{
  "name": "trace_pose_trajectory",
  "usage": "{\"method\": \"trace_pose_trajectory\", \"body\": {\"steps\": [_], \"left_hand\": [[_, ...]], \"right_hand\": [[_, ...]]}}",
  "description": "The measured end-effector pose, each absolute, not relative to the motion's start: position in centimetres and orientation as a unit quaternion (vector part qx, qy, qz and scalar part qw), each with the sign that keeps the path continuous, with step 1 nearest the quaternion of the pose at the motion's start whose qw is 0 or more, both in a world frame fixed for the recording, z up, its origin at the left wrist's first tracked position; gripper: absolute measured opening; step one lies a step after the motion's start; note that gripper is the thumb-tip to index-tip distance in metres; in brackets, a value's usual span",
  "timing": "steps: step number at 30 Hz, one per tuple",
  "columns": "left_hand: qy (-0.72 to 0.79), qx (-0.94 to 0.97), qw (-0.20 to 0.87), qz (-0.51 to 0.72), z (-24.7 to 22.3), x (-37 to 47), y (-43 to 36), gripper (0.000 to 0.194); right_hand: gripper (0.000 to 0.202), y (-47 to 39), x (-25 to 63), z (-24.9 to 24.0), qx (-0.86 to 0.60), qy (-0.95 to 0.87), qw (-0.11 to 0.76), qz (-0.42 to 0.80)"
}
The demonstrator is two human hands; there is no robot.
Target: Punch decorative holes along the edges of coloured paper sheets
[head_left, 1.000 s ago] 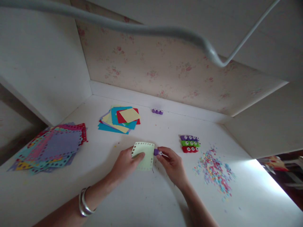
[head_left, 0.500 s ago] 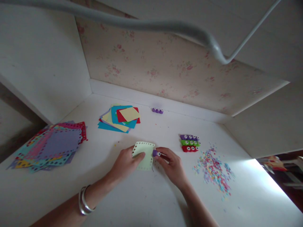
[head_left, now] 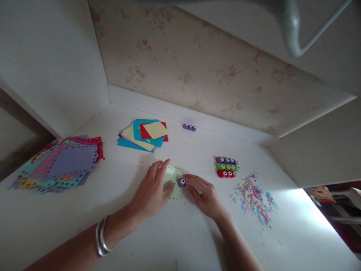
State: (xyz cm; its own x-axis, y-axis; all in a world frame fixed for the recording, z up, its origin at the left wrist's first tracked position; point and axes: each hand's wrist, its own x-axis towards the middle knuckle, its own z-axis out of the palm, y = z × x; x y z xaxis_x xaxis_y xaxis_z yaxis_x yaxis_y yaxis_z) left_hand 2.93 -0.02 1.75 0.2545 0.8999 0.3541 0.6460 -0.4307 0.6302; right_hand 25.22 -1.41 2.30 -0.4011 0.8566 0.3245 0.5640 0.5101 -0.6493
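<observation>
A pale green sheet of paper (head_left: 172, 176) with small holes punched along its edges lies in front of me. My left hand (head_left: 152, 186) holds it at its left side, fingers near the top corner and thumb over the lower part. My right hand (head_left: 204, 194) grips a small purple paper punch (head_left: 182, 182) with a white, eye-like top, at the sheet's right edge. The punch's slot is hidden, so I cannot tell whether the paper sits inside it.
Coloured punched sheets (head_left: 72, 165) are piled at the left. Plain coloured cards (head_left: 153, 130) are stacked farther back. Purple punches (head_left: 189, 127) stand near the wall. Rows of purple, green and red punches (head_left: 227, 166) are at the right, beside scattered paper confetti (head_left: 255, 199).
My left hand has shifted its hold, its fingers now above the sheet's upper left. The purple punch has turned so its eye-like top faces up, and moved slightly left.
</observation>
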Motion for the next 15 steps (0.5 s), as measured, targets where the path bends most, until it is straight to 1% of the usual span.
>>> {"method": "trace_pose_trajectory", "body": {"steps": [2, 4, 6, 8, 15], "left_hand": [[0.513, 0.782, 0.129, 0.330, 1.93, 2.82, -0.26, 0.065], [0.509, 0.801, 0.105, 0.296, 1.96, 2.78, -0.54, 0.056], [0.490, 0.825, 0.111, 0.260, 1.83, 2.81, -0.83, 0.045], [0.474, 0.839, 0.127, 0.234, 1.61, 2.86, -1.04, 0.040], [0.463, 0.845, 0.159, 0.216, 1.21, 2.75, -0.99, 0.038]], "right_hand": [[0.031, -1.30, 25.30, 1.96, -0.429, -0.812, 0.328, 0.221], [0.031, -1.24, 25.23, 1.71, -0.420, -0.816, 0.335, 0.214], [0.031, -1.23, 25.10, 1.64, -0.412, -0.818, 0.343, 0.208], [0.031, -1.29, 24.98, 1.72, -0.408, -0.820, 0.345, 0.205], [0.032, -1.59, 24.85, 1.89, -0.402, -0.823, 0.347, 0.202]]}}
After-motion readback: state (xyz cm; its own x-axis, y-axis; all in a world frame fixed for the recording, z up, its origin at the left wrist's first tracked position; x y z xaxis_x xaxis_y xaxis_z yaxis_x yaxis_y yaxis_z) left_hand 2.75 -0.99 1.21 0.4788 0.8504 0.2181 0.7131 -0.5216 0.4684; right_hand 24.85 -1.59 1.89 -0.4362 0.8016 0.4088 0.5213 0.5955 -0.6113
